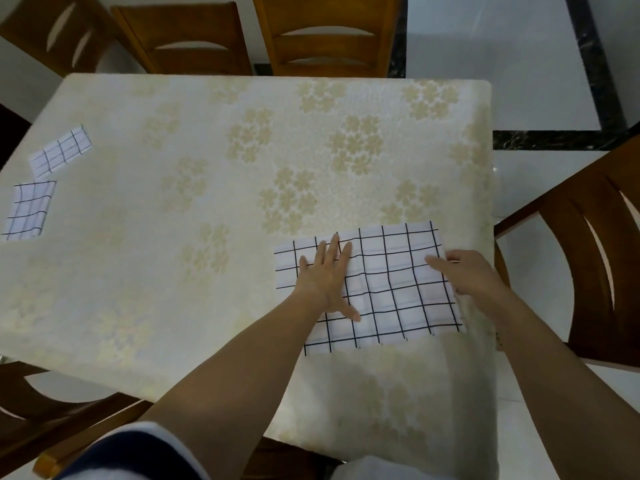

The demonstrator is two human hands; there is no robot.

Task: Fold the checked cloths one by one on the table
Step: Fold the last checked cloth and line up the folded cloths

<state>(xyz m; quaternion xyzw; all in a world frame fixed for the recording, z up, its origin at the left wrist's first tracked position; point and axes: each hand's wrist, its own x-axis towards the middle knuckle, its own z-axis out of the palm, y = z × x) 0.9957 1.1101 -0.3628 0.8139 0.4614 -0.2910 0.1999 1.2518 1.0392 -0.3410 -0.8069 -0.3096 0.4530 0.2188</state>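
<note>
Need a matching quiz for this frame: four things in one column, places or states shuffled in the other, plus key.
1 left hand
2 right hand
3 farther folded cloth
4 dark chair

A beside the right edge of the table
B flat on the spread checked cloth, fingers straight
C near the table's left edge
D at the spread checked cloth's right edge

Pairs: 1-B, 2-D, 3-C, 4-A

Wide bare stretch across the counter [194, 140] middle and far side; two folded cloths [61, 150] crowding the left edge, apparently flat; chair back [585, 258] close off the right edge
</note>
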